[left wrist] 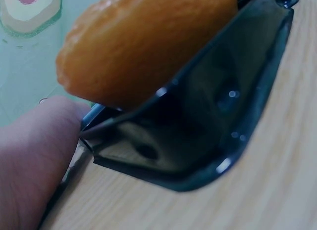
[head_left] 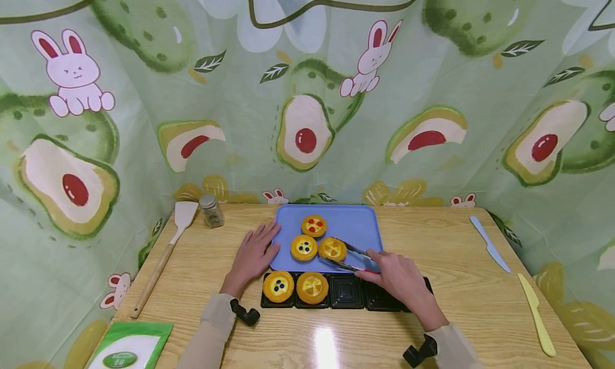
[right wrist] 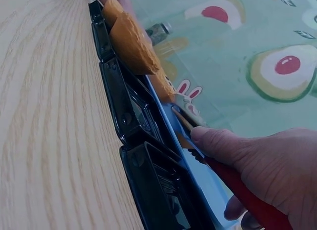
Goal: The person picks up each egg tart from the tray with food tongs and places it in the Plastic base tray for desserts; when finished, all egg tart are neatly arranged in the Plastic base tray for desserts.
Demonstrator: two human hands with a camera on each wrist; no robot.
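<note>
My right hand (head_left: pixel 400 275) holds a pair of tongs (right wrist: pixel 242 193) with red handles. The dark tong arms stand on either side of a tart with yellow fruit wedges (head_left: pixel 332 249) on the blue tray (head_left: pixel 355 225); whether they squeeze it, I cannot tell. Fairly straight fingers of my left hand (head_left: pixel 253 256) rest at the tray's left edge. Beside that tart are a blueberry tart (head_left: pixel 304 248) and a tart with red toppings (head_left: pixel 314 226). In front, a black compartment tray (head_left: pixel 347 291) carries another blueberry tart (head_left: pixel 278 287) and another yellow-wedge tart (head_left: pixel 312 288) in its two leftmost compartments.
At the left lie a spatula (head_left: pixel 160 270) with a wooden handle and a green-and-white packet (head_left: pixel 129 345). A small glass jar (head_left: pixel 211 211) stands near the table's back edge. A blue knife (head_left: pixel 490 244) and a yellow knife (head_left: pixel 537 315) lie at the right.
</note>
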